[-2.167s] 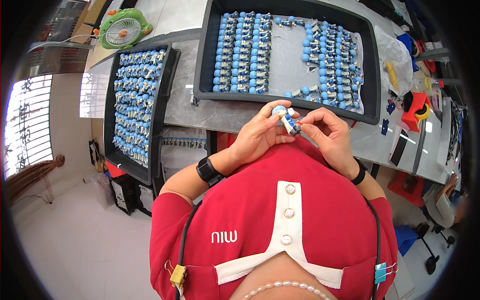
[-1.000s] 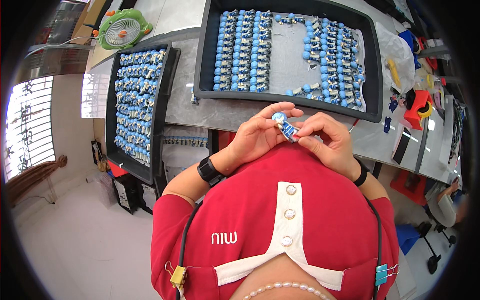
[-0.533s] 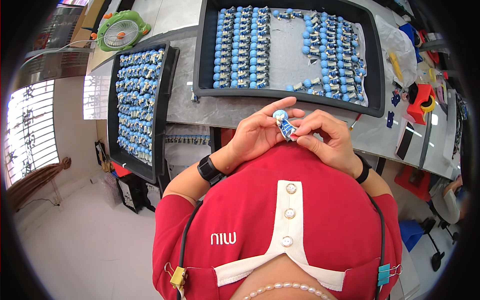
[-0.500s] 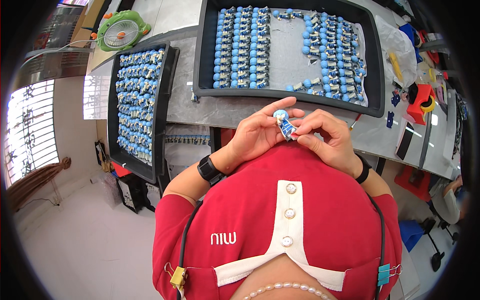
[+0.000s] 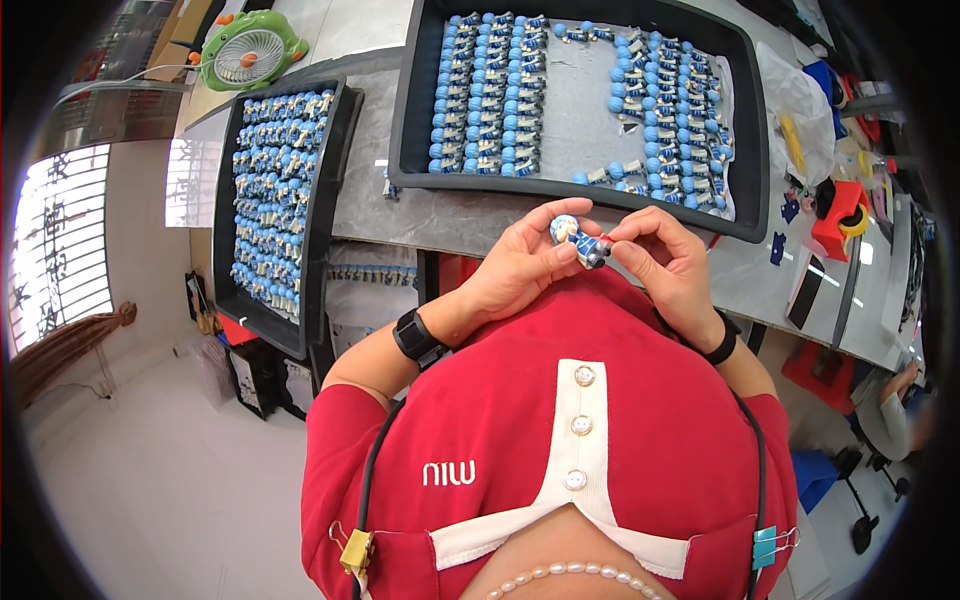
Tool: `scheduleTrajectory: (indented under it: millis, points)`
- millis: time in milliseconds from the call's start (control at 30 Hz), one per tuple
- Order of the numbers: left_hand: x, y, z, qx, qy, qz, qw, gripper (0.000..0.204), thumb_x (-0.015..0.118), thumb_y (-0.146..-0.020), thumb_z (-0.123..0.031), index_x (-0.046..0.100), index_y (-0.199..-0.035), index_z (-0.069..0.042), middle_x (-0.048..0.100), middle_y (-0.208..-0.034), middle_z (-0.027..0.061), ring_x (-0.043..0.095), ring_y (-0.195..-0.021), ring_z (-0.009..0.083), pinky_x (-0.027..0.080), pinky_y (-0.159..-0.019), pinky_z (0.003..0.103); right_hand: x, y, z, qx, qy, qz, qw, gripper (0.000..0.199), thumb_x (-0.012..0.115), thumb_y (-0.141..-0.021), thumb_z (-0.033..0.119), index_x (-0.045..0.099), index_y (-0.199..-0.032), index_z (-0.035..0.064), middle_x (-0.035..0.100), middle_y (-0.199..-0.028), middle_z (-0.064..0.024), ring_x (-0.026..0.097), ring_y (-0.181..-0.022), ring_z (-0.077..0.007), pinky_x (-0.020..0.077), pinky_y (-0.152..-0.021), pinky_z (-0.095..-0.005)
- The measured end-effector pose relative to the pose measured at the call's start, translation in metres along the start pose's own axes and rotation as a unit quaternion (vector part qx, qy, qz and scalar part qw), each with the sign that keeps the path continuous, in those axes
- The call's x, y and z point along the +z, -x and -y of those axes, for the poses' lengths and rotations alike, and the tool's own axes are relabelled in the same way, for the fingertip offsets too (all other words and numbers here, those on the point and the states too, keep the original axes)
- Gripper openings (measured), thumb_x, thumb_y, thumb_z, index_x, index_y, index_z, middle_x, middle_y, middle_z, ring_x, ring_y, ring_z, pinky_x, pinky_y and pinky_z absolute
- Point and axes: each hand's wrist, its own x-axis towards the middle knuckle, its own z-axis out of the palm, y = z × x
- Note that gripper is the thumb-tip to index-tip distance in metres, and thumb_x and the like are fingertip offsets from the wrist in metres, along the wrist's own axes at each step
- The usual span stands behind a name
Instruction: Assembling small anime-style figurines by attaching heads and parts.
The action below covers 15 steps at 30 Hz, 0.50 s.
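Note:
A small doll figurine (image 5: 588, 246) with light blue hair and a blue and white outfit is held in front of my chest. My left hand (image 5: 512, 268) grips it, the thumb across its body and the fingers behind. At the figurine's lower end, the thumb and forefinger of my right hand (image 5: 668, 262) are pinched together. A tiny red bit shows at that pinch; what it belongs to cannot be made out. Just beyond my hands lies a large black tray (image 5: 575, 193) with rows of similar figurines (image 5: 478, 95) on a pale liner.
To the left, a second black tray (image 5: 338, 180) is packed with more figurines. A green fan (image 5: 250, 50) stands at the far left. On the right side of the table (image 5: 420, 220) are a clear plastic bag (image 5: 800, 120) and a red tape dispenser (image 5: 832, 225). Another person's arm shows at the right edge.
My left hand has turned the figurine, so its head tilts differently and its lower end points right. My right hand has shifted slightly right, still pinching near the lower end.

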Motion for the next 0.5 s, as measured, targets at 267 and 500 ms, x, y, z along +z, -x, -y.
scheduleTrajectory:
  millis: [267, 500]
  points:
    - [-0.0011, -0.0009, 0.0002, 0.009, -0.027, -0.035, 0.999, 0.047, 0.059, -0.088, -0.008, 0.040, -0.130, -0.003, 0.055, -0.115, 0.0098, 0.056, -0.106, 0.0181, 0.045, -0.096, 0.035, 0.0001, -0.0020, -0.0017, 0.025, -0.029, -0.010, 0.999, 0.009, 0.060, -0.086, 0.001, 0.059, -0.096, -0.0003, 0.060, -0.093, -0.0039, 0.059, -0.085, -0.0083, 0.0472, -0.076, -0.0207]
    - [-0.0048, -0.0025, 0.0000, 0.011, -0.052, -0.040, 0.998, 0.043, 0.061, -0.087, -0.008, 0.043, -0.126, -0.004, 0.055, -0.114, 0.0098, 0.056, -0.106, 0.0184, 0.046, -0.094, 0.035, -0.0025, -0.0039, -0.0038, 0.038, -0.021, -0.013, 0.999, 0.009, 0.060, -0.087, 0.002, 0.059, -0.096, -0.0002, 0.062, -0.093, -0.0051, 0.060, -0.086, -0.0088, 0.0476, -0.077, -0.0209]
